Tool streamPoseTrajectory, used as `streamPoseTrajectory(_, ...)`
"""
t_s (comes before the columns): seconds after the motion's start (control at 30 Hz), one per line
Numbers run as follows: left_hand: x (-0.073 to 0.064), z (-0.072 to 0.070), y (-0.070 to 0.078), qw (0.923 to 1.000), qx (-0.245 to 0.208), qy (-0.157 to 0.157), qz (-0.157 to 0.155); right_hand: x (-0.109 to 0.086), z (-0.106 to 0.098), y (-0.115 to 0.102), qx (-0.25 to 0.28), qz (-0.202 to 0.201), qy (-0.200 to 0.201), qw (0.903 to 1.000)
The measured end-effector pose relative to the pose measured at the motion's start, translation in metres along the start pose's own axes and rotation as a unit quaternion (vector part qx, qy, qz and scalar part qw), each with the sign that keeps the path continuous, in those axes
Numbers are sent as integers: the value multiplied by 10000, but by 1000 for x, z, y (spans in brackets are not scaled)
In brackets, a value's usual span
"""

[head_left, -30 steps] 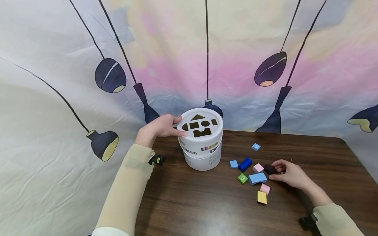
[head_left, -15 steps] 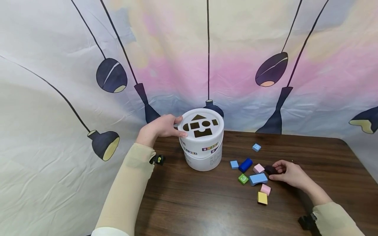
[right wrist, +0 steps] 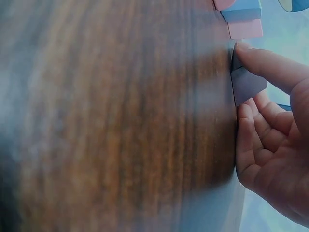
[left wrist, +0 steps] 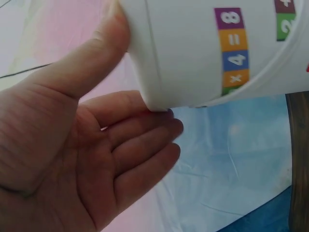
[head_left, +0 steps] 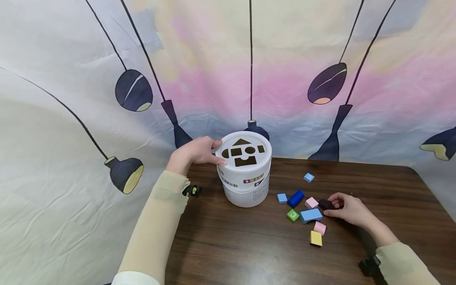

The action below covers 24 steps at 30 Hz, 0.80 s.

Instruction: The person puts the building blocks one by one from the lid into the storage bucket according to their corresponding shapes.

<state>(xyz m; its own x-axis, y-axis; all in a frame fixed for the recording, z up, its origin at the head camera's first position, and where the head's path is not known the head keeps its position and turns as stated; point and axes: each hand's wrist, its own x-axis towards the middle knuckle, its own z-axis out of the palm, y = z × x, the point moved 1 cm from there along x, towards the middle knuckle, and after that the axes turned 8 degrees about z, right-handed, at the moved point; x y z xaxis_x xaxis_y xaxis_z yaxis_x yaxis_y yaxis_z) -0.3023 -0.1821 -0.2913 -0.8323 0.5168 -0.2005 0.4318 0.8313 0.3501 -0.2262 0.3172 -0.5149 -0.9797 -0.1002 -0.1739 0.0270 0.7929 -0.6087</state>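
At the back of the table stands a white bucket (head_left: pixel 246 178) whose lid (head_left: pixel 263 158) has several shaped cutouts. My left hand (head_left: pixel 199 152) holds the bucket's upper left edge between thumb and fingers; in the left wrist view the remaining fingers extend below that edge. On the right, my right hand (head_left: pixel 349 209) pinches a dark block (head_left: pixel 325 204) that rests on the table. In the right wrist view the thumb lies on one side of this block and the fingers on the other; its full shape is partly hidden.
Beside the dark block lie a pink block (head_left: pixel 311 203), a blue arch block (head_left: pixel 311 215), a blue cylinder (head_left: pixel 295 198), a green tile (head_left: pixel 293 215), a pink cylinder (head_left: pixel 320 227), a yellow block (head_left: pixel 316 238) and two light-blue tiles. A printed cloth (head_left: pixel 285 79) hangs behind the table.
The bucket and my left hand have shifted very slightly to the right. My right hand stays at the dark block, and the loose blocks have not moved.
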Motion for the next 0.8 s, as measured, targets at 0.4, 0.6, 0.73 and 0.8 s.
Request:
streamPoseTrajectory(0.4, 1, -4, 7, 9997, 148, -114, -124, 0, -5, 0, 62, -18, -251, 9997)
streamPoseTrajectory(0.6, 2, -5, 9, 9997, 179, -83, -159, 0, -6, 2, 52, -170, -187, 9997)
streamPoseTrajectory(0.73, 2, -4, 9, 9996, 194, -82, -168, -3, -7, 3, 66, -269, -12, 9996)
streamPoseTrajectory(0.8, 2, -3, 9, 9997, 173, -78, -174, -5, -8, 4, 65, -340, 120, 9993)
